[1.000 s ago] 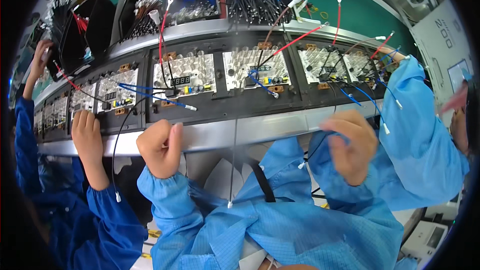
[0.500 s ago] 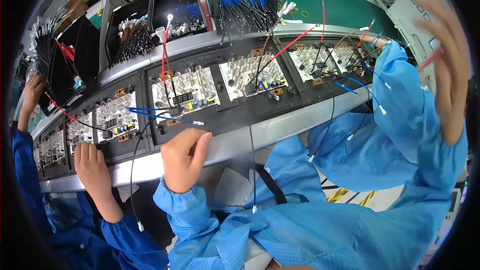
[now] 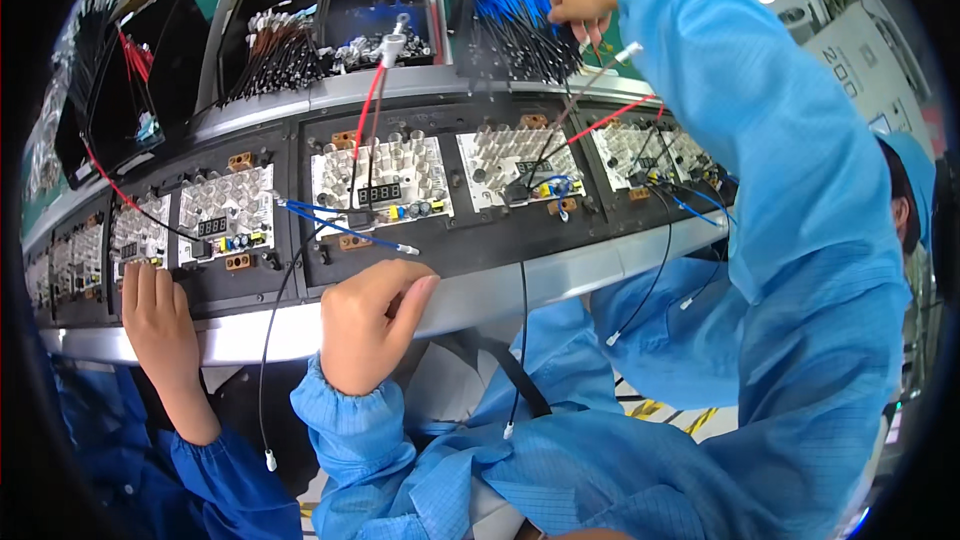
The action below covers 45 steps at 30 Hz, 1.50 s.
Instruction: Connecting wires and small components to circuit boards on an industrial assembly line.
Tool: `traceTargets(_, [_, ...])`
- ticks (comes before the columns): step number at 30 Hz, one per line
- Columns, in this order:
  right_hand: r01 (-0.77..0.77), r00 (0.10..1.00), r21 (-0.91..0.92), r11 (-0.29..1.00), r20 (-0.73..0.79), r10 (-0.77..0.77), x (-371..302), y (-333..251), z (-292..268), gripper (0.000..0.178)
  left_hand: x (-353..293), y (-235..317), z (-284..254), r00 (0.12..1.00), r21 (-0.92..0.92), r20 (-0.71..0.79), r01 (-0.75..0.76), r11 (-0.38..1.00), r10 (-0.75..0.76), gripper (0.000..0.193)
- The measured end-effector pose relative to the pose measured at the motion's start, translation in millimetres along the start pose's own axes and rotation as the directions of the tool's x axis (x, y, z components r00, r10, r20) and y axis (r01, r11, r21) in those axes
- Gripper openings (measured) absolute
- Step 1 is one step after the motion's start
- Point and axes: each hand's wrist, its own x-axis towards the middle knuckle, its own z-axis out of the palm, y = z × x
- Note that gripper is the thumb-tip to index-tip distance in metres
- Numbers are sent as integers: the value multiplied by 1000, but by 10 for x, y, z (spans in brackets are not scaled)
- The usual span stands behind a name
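Observation:
My left hand (image 3: 372,328) lies in a loose fist on the metal rail (image 3: 500,275), just in front of a white circuit board (image 3: 428,162) with clear cylinders and a small display. Nothing shows in its fingers. My right hand (image 3: 586,2) reaches across to the bin of blue and black wires (image 3: 510,15). Its fingers are curled down together at the bin's right side; what they hold is too small to make out. Red and brown leads rise from the board, and a blue lead (image 3: 385,245) with a white end lies before it.
More boards (image 3: 520,165) sit along the black fixture strip. Behind stand bins of brown wires (image 3: 270,65) and white-tipped parts (image 3: 375,55). A co-worker's hand (image 3: 158,315) in a dark blue sleeve rests at the left. Another person's light blue cap (image 3: 912,180) shows at the right. Black leads (image 3: 268,370) hang over the rail.
My right hand has swung from the raised far right over to the wire bin, and its fingers have closed. My left hand stays on the rail. The co-worker's far hand has left view.

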Motion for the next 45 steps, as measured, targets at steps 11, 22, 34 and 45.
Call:
traceTargets(11, [107,961,263,959,-276,-31,92,121,184,35,-37,-45,-14,999,16,-14,-30,999,30,7])
traceTargets(22, [86,969,314,946,-246,-6,190,-67,220,33,-74,-66,-45,998,54,-40,-49,997,51,6])
traceTargets(34, [171,920,63,983,-367,-136,397,-67,313,30,-74,-83,-44,996,58,-51,-67,996,70,6])
traceTargets(45, [340,683,201,919,-725,-94,-89,254,-193,38,-186,-126,-43,994,79,-71,-75,994,80,9])
